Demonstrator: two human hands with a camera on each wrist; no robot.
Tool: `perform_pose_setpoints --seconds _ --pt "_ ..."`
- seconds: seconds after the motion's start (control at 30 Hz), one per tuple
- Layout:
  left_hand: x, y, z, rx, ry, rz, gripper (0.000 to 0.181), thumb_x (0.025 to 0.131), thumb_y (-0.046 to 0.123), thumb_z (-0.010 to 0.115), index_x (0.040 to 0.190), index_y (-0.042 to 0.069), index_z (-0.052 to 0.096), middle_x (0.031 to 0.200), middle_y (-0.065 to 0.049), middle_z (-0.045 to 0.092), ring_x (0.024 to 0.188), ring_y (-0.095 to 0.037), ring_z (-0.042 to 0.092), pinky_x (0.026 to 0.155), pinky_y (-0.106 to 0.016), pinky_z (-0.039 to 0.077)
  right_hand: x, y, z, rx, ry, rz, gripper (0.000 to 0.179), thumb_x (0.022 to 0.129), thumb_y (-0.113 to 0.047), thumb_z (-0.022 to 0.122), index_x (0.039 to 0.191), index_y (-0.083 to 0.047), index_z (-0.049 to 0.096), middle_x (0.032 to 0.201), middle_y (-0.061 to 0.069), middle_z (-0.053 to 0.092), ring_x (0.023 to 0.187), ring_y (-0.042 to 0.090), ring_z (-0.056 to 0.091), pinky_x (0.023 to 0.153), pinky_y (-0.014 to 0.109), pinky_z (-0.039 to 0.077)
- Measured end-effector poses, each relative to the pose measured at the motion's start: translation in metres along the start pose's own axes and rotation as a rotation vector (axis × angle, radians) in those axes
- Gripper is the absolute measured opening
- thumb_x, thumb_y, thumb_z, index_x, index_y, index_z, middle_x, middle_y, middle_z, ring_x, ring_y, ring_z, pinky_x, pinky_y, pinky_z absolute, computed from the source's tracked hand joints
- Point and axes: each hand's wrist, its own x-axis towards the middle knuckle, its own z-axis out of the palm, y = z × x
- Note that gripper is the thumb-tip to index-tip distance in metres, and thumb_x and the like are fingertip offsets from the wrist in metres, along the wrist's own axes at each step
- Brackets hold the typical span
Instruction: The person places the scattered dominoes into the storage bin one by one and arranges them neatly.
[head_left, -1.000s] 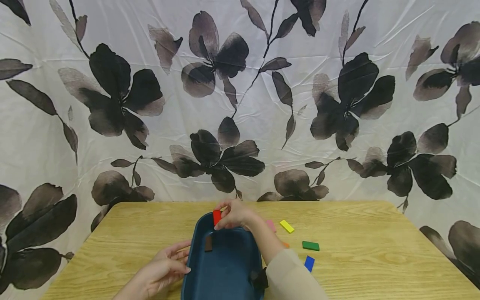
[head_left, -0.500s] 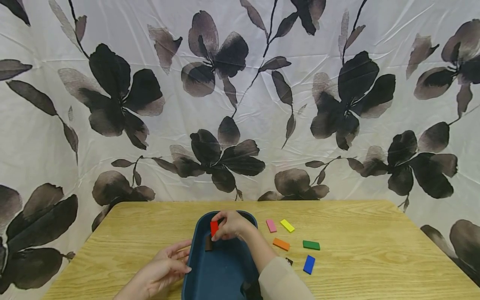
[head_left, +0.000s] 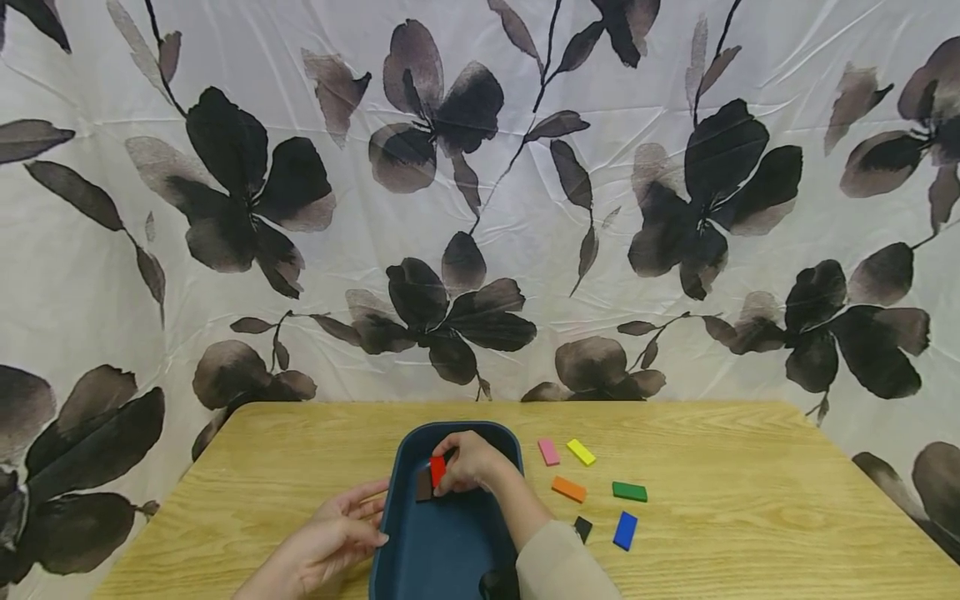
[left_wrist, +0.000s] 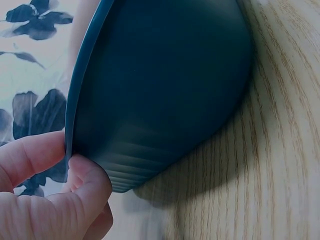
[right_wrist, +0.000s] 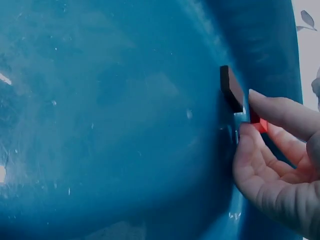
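Here's the grip: the right hand (head_left: 471, 461) has thumb and fingers clamped on the red block (head_left: 438, 470), fingertips down inside the blue tray (head_left: 442, 554), towards its far end. Right up against that pinch, on its left, lies the brown block (head_left: 423, 486), just beside the red one (whether the two touch, I can't tell from these angles). Across to the left of the grip and a little nearer the person, the left hand (head_left: 333, 533) has the tray's rim nipped between its digits, seen close up from the left wrist. Back along the right arm comes a pale sleeve (head_left: 562, 562), crossing the tray's right edge.

Out we go, right of the grip and past the rim: the pink block (head_left: 549, 452) a touch farther off, the yellow block (head_left: 581, 452) near it, the orange block (head_left: 568, 489) a bit closer in, the green block (head_left: 629, 492) beyond that. Nearer the person come the black block (head_left: 582, 528), partly behind the sleeve, and the blue block (head_left: 625, 531), all on the wooden table (head_left: 720, 467). Behind everything, a flowered cloth (head_left: 562, 50) hangs.
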Motion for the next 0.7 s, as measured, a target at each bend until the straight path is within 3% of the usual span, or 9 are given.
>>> perform_pose_setpoints --seconds 0.33,0.7 --pt "-0.0002 -0.0008 0.0005 0.005 0.004 0.0 0.084 0.076 -0.02 0.053 0.145 -0.008 0.007 0.118 -0.011 0.047 0.097 -0.016 0.052 0.077 -0.027 0.049 -0.0027 0.003 -0.0031 -0.078 0.02 0.027 0.044 0.059 0.017 0.077 0.096 -0.003 0.063 0.073 0.009 0.057 0.058 0.017 0.053 0.054 0.031 0.051" --pt "-0.0003 -0.0006 -0.0003 -0.005 -0.001 0.006 0.082 0.076 -0.02 0.053 0.145 -0.008 0.009 0.114 -0.009 0.048 0.093 -0.015 0.05 0.076 -0.026 0.048 -0.0028 0.0031 -0.0029 -0.087 0.023 0.03 0.046 0.059 0.017 0.077 0.098 -0.003 0.062 0.078 0.011 0.058 0.06 0.019 0.055 0.055 0.032 0.051"
